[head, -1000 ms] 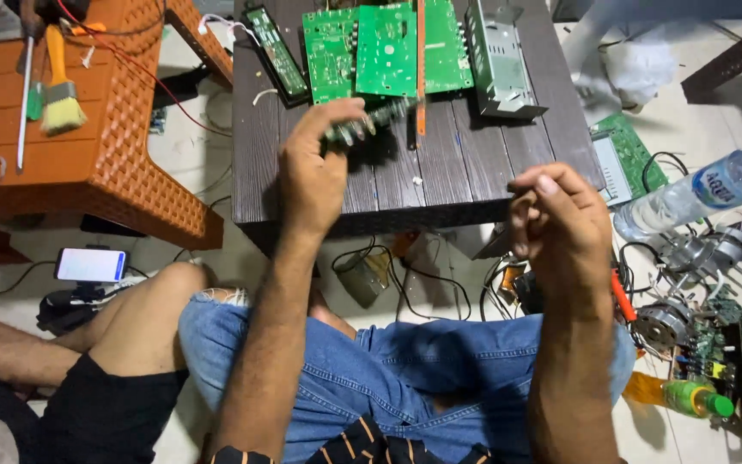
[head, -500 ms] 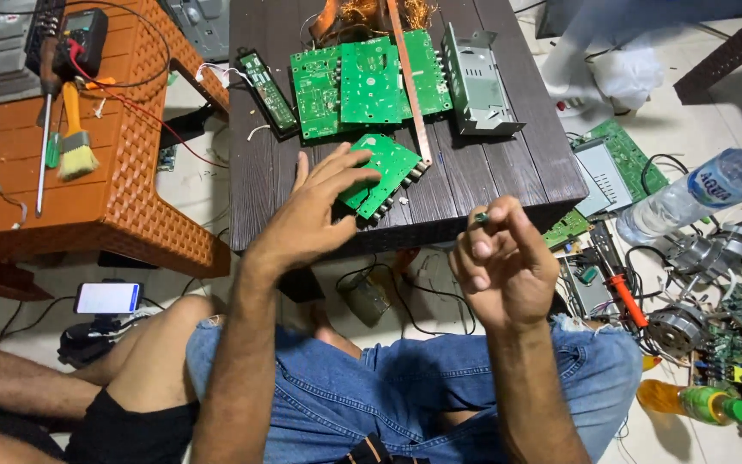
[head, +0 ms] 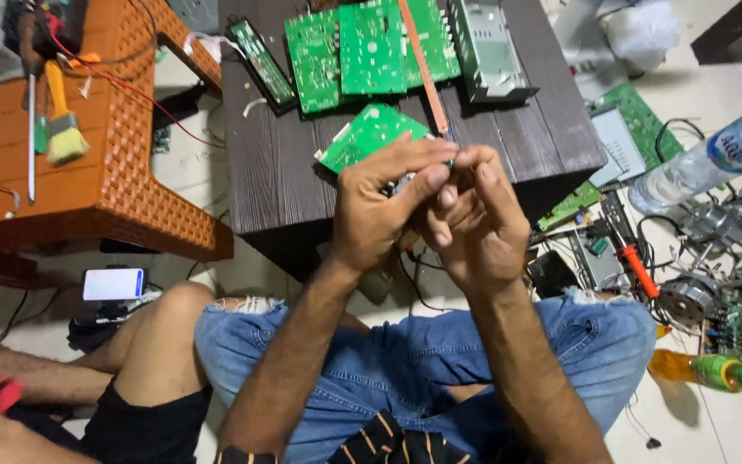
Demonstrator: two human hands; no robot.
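Dark table [head: 285, 172] fills the middle, green boards [head: 371, 47] and a grey metal chassis [head: 491, 47] lined up along its far side. Orange stool [head: 130, 172] off to the left, brush [head: 63, 129] on top. Both hands meet over the table's near edge. Left hand [head: 380, 210] grips the small green board [head: 367, 137] at its near end, the board angling away beyond the fingers. Right hand [head: 483, 223] curls in, fingertips pressed against the left's; what it pinches, I cannot tell.
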